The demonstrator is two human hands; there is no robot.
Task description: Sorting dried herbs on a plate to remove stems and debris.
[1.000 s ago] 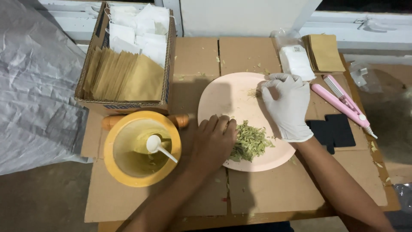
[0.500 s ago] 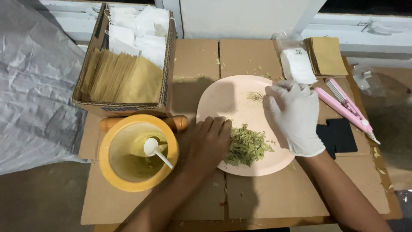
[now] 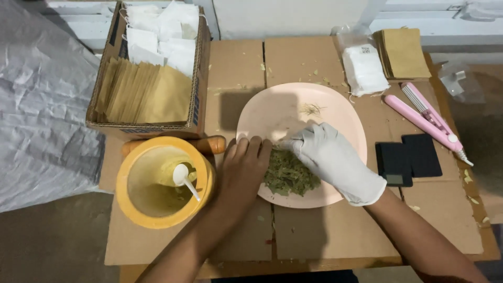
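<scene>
Since a moment ago the gloved right hand (image 3: 335,162) has come down from the far side of the pink plate (image 3: 283,112) onto the heap of dried green leaves (image 3: 291,175), meeting the bare left hand (image 3: 246,170). The left hand lies flat, fingers together, on the plate's near-left rim against the heap. The right hand cups loosely over the leaves from the other side; whether it pinches any cannot be told.

Left of the hands stands a yellow tub (image 3: 165,181) with a white spoon (image 3: 184,178) inside, and beyond it a cardboard box (image 3: 152,128) of tan and white sachets. To the right lie a black scale (image 3: 408,157) and a pink sealer (image 3: 427,119), with white bags (image 3: 364,71) and brown envelopes (image 3: 403,52) farther back.
</scene>
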